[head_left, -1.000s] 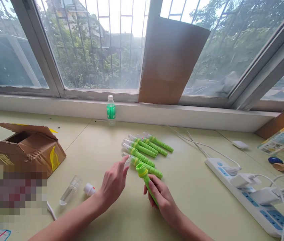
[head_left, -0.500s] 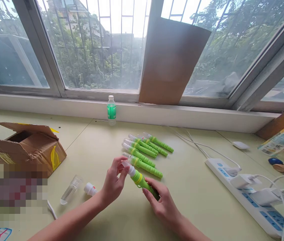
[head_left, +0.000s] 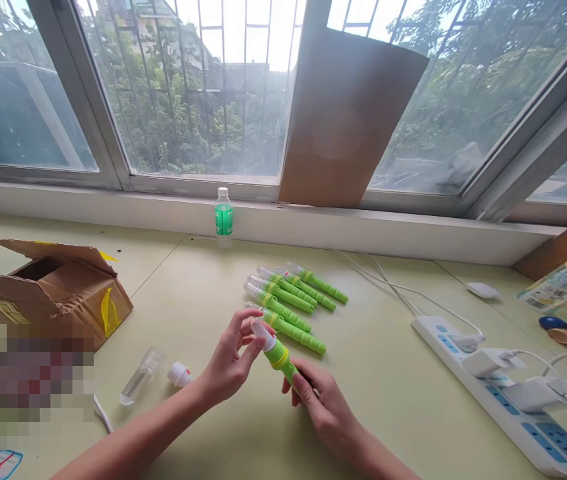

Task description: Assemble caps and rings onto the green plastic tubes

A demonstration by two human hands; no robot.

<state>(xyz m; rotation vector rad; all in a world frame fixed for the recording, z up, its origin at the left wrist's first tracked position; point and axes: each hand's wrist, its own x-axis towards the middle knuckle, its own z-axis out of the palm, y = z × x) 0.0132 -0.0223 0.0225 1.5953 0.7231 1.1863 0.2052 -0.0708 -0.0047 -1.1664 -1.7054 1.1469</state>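
Note:
My right hand [head_left: 321,400] is closed around the lower green handle of a light stick [head_left: 278,357], which tilts up and to the left. A yellow ring and a clear cap over a white tip show at its upper end. My left hand [head_left: 231,360] is at that capped end, thumb against its side and a finger behind it, the index finger lifted. Just beyond lie several similar green sticks [head_left: 293,330] with clear caps. Left of my left forearm are a clear plastic tube cap [head_left: 142,377] and a small white plastic piece [head_left: 180,375] with a red mark.
An opened cardboard box [head_left: 73,287] stands at the left. A bottle with a green label [head_left: 224,220] is by the window ledge. On the right lie a white power strip [head_left: 493,400] with plugs and cables, a white mouse-like object [head_left: 482,290] and a printed package [head_left: 561,280].
My left thumb and fingers have loosened from the clear cap, so more of it shows. My right hand's grip on the handle has shifted, its fingers now showing beneath.

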